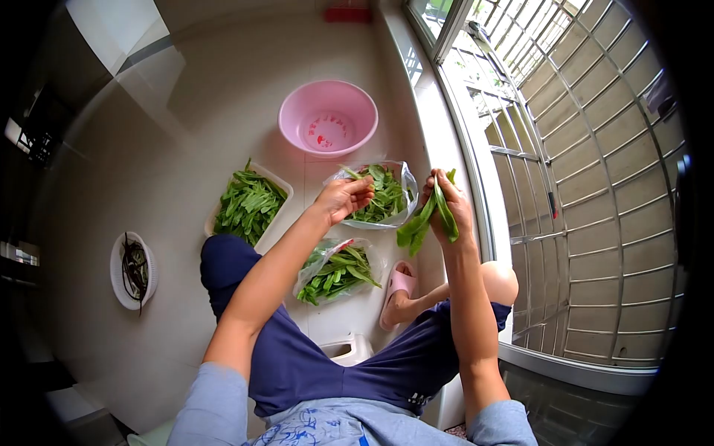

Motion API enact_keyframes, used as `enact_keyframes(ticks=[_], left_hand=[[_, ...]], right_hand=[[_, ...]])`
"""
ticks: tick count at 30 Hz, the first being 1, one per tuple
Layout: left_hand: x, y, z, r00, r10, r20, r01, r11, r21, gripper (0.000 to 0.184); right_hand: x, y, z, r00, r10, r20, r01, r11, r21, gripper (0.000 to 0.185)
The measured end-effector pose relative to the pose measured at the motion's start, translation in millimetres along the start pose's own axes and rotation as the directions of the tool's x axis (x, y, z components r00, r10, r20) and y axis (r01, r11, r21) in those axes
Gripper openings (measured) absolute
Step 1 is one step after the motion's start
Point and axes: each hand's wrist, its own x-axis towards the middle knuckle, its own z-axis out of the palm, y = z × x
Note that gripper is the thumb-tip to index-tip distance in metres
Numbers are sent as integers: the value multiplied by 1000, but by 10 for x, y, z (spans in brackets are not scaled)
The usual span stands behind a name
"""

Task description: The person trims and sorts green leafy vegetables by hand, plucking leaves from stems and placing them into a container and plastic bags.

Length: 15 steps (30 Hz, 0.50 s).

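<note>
My left hand [346, 199] is closed in a pinch on a small piece of green stem, above the left edge of a plastic bag of leafy greens [387, 197]. On the right, my right hand [450, 204] grips a few long green leaves [418, 229] that hang down from the fingers. A tray of leafy greens [249, 202] lies to the left of the bag. Nearer to me, a second plastic bag holds more greens [338, 275].
An empty pink basin [327, 117] stands beyond the bags. At the left is a white basket [152, 273] with dark, thin strands. A window ledge [431, 111] and metal bars [580, 186] run along the right. A pink slipper [400, 282] is on my foot.
</note>
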Motion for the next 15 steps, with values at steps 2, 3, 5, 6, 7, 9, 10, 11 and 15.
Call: enact_keyframes(ticks=[2,3,5,6,7,9,10,11,15], left_hand=[[173,-76,83,985,-103,-135,122,982,145,37],[247,-126,63,987,-107,-122,125,981,146,37],[425,-252,-75,939,77,-336,172,740,650,29],[408,-260,-59,949,98,-299,129,746,653,27],[403,-265,-36,951,97,-292,123,748,652,27],[348,-223,-16,958,199,-206,-37,800,599,20],[358,-208,-55,956,271,-115,-150,786,600,18],[352,-181,-64,955,272,-118,-150,786,599,18],[241,-58,-55,917,384,-108,-127,536,835,27]], right_hand=[[14,-7,-86,999,39,-36,-37,998,40,15],[25,12,-123,994,81,-70,-75,994,75,15],[84,79,-227,988,147,-34,-142,983,118,14],[89,80,-219,980,187,-61,-173,968,182,15],[94,88,-205,970,230,-80,-204,947,249,16],[97,85,-204,963,263,-55,-230,913,336,16],[107,94,-214,954,297,-45,-260,891,372,16],[116,105,-217,943,332,-34,-290,866,407,16],[86,134,-105,933,357,43,-334,818,469,15]])
